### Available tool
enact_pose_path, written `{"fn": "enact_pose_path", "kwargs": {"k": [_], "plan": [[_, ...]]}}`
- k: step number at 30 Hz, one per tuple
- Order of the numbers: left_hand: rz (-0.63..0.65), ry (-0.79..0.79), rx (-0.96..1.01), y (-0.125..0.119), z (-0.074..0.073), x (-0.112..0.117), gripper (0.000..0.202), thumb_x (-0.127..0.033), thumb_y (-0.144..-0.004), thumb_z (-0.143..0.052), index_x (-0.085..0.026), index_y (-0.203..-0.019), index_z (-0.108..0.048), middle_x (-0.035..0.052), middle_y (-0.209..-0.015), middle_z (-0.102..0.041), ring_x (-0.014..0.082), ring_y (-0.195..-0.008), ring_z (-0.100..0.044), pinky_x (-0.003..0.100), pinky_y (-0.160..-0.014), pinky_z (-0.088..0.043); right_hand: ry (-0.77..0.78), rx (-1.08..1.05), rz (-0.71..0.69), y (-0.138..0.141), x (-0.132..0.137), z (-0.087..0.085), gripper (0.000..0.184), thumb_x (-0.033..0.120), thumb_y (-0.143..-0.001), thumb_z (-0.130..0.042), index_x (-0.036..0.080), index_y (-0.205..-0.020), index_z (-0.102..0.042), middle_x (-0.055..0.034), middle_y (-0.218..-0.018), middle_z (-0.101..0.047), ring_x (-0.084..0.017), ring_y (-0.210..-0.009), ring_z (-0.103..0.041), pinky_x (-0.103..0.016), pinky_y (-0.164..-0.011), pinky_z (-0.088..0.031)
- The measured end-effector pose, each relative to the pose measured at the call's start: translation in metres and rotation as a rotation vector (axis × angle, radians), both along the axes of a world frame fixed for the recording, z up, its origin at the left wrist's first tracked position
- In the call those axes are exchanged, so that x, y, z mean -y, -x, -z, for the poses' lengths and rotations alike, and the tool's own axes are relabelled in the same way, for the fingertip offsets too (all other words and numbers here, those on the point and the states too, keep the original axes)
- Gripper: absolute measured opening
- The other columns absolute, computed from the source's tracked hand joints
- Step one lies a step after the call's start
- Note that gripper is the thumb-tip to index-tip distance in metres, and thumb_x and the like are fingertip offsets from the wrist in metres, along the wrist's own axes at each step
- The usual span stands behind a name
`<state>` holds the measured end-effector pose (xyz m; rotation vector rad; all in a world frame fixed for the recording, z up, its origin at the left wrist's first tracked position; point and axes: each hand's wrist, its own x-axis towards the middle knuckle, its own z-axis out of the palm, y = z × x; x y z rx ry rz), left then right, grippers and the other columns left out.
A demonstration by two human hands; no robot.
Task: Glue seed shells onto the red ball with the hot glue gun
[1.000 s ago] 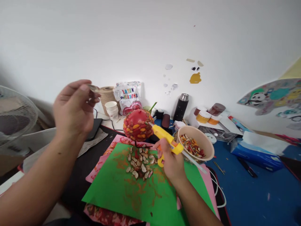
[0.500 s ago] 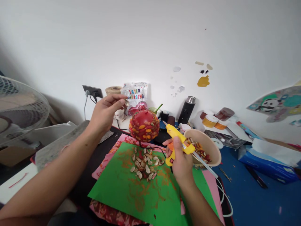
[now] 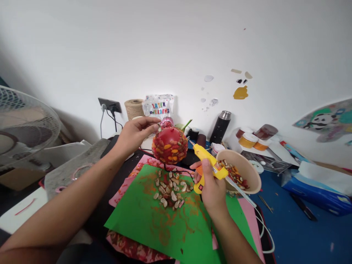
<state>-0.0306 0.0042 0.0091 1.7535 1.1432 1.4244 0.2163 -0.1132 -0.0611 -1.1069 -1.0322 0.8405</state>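
My right hand (image 3: pixel 213 189) is wrapped round the handle of a yellow hot glue gun (image 3: pixel 209 161), its nozzle pointing up and left. My left hand (image 3: pixel 139 132) pinches a small pale piece (image 3: pixel 159 127), which looks like a peanut shell half, at the upper left of a red balloon (image 3: pixel 168 136). Painted shells (image 3: pixel 172 150) in orange, red and brown cover the balloon's sides; its top is bare. Whether the pinched piece touches the balloon I cannot tell. Unpainted peanut shells (image 3: pixel 170 190) lie loose on a paint-smeared green sheet (image 3: pixel 132 216).
A beige bowl (image 3: pixel 254 178) of painted shells stands right of the glue gun. Behind are a black flask (image 3: pixel 220 127), a twine spool (image 3: pixel 134 109), a balloon packet (image 3: pixel 158 104) and paint jars (image 3: pixel 247 140). A fan (image 3: pixel 26 128) stands at left. The glue gun's white cord (image 3: pixel 272 242) loops at right.
My left hand has come down and to the right, bringing the small piece to the balloon's upper left. My right hand holds the glue gun almost unmoved. The view has shifted slightly.
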Motion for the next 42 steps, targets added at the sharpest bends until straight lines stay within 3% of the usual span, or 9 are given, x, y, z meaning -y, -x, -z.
{"fn": "enact_pose_path", "kwargs": {"k": [7, 12, 16, 19, 25, 29, 33, 42], "plan": [[0.016, 0.016, 0.071, -0.001, 0.004, -0.005, 0.049, -0.061, -0.077, -0.093, -0.020, -0.102, -0.087, 0.0113, -0.105, -0.086, 0.0272, -0.097, -0.076, 0.038, -0.088, -0.061, -0.010, 0.009, -0.010, 0.001, 0.000, 0.000, 0.069, 0.085, -0.092, -0.067, 0.019, -0.076, -0.079, 0.0029, -0.055, -0.052, -0.012, -0.047, -0.047, -0.026, -0.046, -0.040], [0.006, -0.051, 0.066, 0.002, 0.004, -0.005, 0.040, -0.053, -0.083, -0.090, -0.019, -0.103, -0.084, 0.0106, -0.105, -0.086, 0.0251, -0.095, -0.077, 0.036, -0.087, -0.060, 0.017, 0.035, -0.004, 0.002, 0.001, -0.002, 0.074, 0.090, -0.089, -0.065, 0.019, -0.074, -0.079, 0.0027, -0.054, -0.051, -0.012, -0.046, -0.046, -0.026, -0.044, -0.039], [-0.100, -0.191, 0.001, 0.005, 0.002, 0.000, 0.029, -0.047, -0.091, -0.084, -0.022, -0.105, -0.083, 0.0082, -0.108, -0.086, 0.0251, -0.099, -0.077, 0.038, -0.093, -0.059, 0.040, 0.044, -0.003, 0.004, 0.002, -0.005, 0.077, 0.093, -0.087, -0.064, 0.018, -0.072, -0.078, 0.0017, -0.054, -0.051, -0.013, -0.047, -0.046, -0.026, -0.043, -0.038], [-0.170, -0.297, -0.084, 0.004, -0.001, 0.005, 0.023, -0.043, -0.095, -0.080, -0.024, -0.107, -0.084, 0.0056, -0.107, -0.086, 0.0241, -0.098, -0.076, 0.039, -0.095, -0.059, 0.028, 0.058, -0.004, 0.005, 0.002, -0.004, 0.078, 0.093, -0.086, -0.064, 0.019, -0.071, -0.078, 0.0015, -0.054, -0.051, -0.013, -0.047, -0.047, -0.026, -0.044, -0.040], [-0.049, -0.511, -0.513, -0.002, 0.006, 0.003, 0.018, -0.034, -0.101, -0.073, -0.022, -0.110, -0.084, 0.0073, -0.105, -0.084, 0.0274, -0.102, -0.074, 0.042, -0.096, -0.055, 0.049, 0.081, -0.032, 0.006, 0.002, -0.003, 0.078, 0.094, -0.086, -0.064, 0.019, -0.074, -0.079, 0.0017, -0.055, -0.052, -0.013, -0.048, -0.047, -0.026, -0.046, -0.041], [-0.050, -0.593, -0.732, -0.003, 0.013, -0.003, 0.012, -0.029, -0.102, -0.071, -0.022, -0.105, -0.081, 0.0079, -0.100, -0.083, 0.0292, -0.101, -0.071, 0.045, -0.093, -0.051, 0.060, 0.099, -0.042, 0.006, 0.003, -0.004, 0.079, 0.095, -0.085, -0.063, 0.019, -0.075, -0.080, 0.0025, -0.054, -0.049, -0.013, -0.048, -0.046, -0.026, -0.046, -0.041], [-0.018, -0.619, -0.833, -0.004, 0.015, -0.004, 0.013, -0.027, -0.104, -0.068, -0.024, -0.098, -0.079, 0.0059, -0.100, -0.084, 0.0298, -0.105, -0.071, 0.046, -0.094, -0.048, 0.022, 0.139, -0.030, 0.006, 0.004, -0.004, 0.078, 0.094, -0.087, -0.062, 0.019, -0.076, -0.081, 0.0013, -0.057, -0.051, -0.014, -0.051, -0.048, -0.027, -0.048, -0.041], [0.011, -0.643, -0.909, -0.008, 0.016, 0.000, 0.016, -0.027, -0.107, -0.066, -0.023, -0.101, -0.081, 0.0082, -0.110, -0.084, 0.0313, -0.112, -0.069, 0.050, -0.099, -0.046, -0.011, 0.194, -0.067, 0.006, 0.005, -0.001, 0.074, 0.089, -0.093, -0.060, 0.019, -0.080, -0.082, 0.0022, -0.056, -0.049, -0.014, -0.051, -0.044, -0.027, -0.047, -0.038]]}}
